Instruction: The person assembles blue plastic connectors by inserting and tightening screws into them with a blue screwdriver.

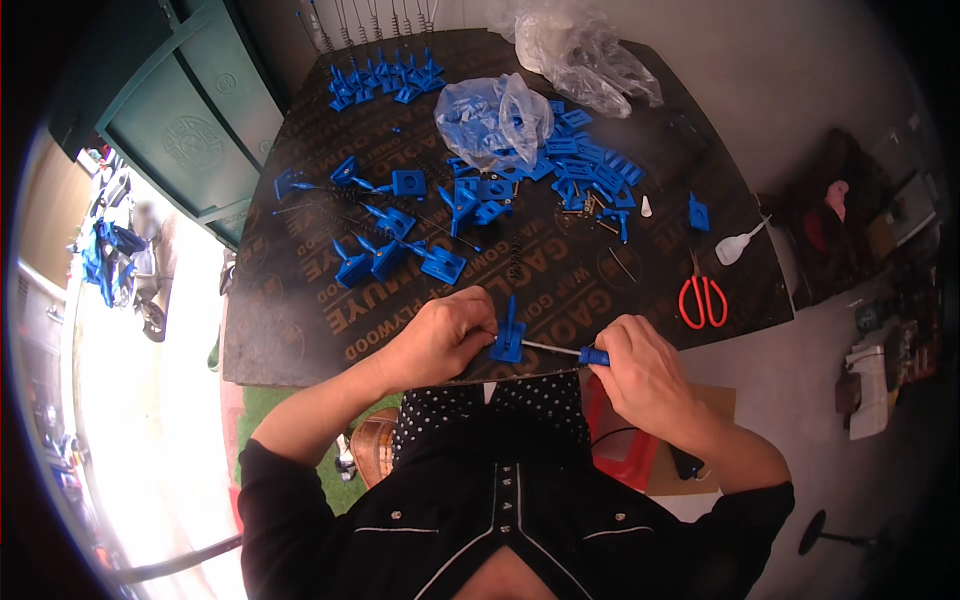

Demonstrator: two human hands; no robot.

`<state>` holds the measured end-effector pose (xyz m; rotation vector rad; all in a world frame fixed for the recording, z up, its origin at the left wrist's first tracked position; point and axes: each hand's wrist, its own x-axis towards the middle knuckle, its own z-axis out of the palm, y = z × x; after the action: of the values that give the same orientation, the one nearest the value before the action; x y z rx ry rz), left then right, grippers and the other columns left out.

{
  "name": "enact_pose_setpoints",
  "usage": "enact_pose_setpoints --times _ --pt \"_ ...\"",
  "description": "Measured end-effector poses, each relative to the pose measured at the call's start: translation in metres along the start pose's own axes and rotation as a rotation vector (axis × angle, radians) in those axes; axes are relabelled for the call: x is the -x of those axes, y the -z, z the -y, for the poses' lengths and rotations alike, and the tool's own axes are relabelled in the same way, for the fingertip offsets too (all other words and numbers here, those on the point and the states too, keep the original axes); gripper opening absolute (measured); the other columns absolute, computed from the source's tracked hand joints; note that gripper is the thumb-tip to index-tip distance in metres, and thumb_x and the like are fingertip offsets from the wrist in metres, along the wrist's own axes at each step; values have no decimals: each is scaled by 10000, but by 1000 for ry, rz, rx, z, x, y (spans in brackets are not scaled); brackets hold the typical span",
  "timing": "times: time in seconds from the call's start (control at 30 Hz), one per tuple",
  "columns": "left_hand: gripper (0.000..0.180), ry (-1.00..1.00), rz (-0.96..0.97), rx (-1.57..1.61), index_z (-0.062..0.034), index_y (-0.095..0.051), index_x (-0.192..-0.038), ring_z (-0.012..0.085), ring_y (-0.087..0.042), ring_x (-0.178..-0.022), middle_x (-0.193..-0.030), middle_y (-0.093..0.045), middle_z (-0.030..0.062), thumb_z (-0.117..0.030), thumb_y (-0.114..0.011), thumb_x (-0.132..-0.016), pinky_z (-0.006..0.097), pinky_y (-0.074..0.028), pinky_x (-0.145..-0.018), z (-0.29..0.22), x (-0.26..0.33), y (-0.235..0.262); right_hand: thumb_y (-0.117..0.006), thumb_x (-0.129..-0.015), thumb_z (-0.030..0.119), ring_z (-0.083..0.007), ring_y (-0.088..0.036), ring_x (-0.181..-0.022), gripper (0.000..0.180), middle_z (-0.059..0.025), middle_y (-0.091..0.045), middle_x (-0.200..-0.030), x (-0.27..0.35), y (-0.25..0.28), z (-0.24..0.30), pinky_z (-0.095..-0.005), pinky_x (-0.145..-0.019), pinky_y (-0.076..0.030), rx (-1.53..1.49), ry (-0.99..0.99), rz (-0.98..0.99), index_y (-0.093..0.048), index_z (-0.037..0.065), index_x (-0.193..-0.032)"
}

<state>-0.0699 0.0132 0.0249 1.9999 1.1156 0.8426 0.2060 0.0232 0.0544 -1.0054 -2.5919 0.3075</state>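
Note:
Close to the table's near edge, my left hand [455,335] has its fingers closed at the left side of a small blue plastic part [508,343], which has a flat square plate and an upright stem. The fingertips partly hide where they meet it; anything small between them I cannot make out. My right hand [640,368] is wrapped round the blue handle of a screwdriver [555,349]. Its metal shaft points left, and the tip meets the right side of the blue part.
Beyond my hands lie several blue assemblies with springs and rods [390,222], a plastic bag of blue parts [494,122], loose blue plates [600,170] and screws. Red-handled scissors [704,300] and a white spatula-shaped piece [740,245] lie right. Finished-looking spring pieces [385,78] stand far left.

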Motion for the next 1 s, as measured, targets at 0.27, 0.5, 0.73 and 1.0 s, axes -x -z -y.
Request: enact_pose_setpoints --times 0.27,0.5,0.73,1.0 --pt "96 -1 2 -1 28 -599 -815 279 -611 -873 -898 -586 125 80 -641 -746 344 -494 -764 0 0 0 -653 -811 38 -334 -588 -833 182 -175 -566 -859 1 -7 -5 -419 -750 -484 -58 -32 23 -539 -21 -940" --pt "99 11 -5 -2 28 -599 -818 281 -610 -871 -898 -585 126 80 -641 -745 344 -491 -760 0 1 0 -664 -814 48 -320 -568 -871 175 -160 -540 -904 -1 -1 -4 -402 -754 -488 -80 -51 29 -570 -30 -940" --pt "100 7 -5 -14 21 -601 -820 280 -611 -870 -903 -586 123 75 -643 -747 345 -491 -760 0 1 0 -706 -773 50 -311 -557 -891 220 -158 -503 -933 -3 -1 -4 -413 -718 -495 -49 -12 62 -564 -17 -925" --pt "112 4 -5 -21 17 -604 -832 276 -613 -875 -917 -588 121 72 -648 -744 345 -492 -759 0 2 0 -706 -770 59 -304 -568 -805 182 -148 -521 -853 -5 -2 -1 -402 -701 -489 -7 -41 72 -576 -5 -880"
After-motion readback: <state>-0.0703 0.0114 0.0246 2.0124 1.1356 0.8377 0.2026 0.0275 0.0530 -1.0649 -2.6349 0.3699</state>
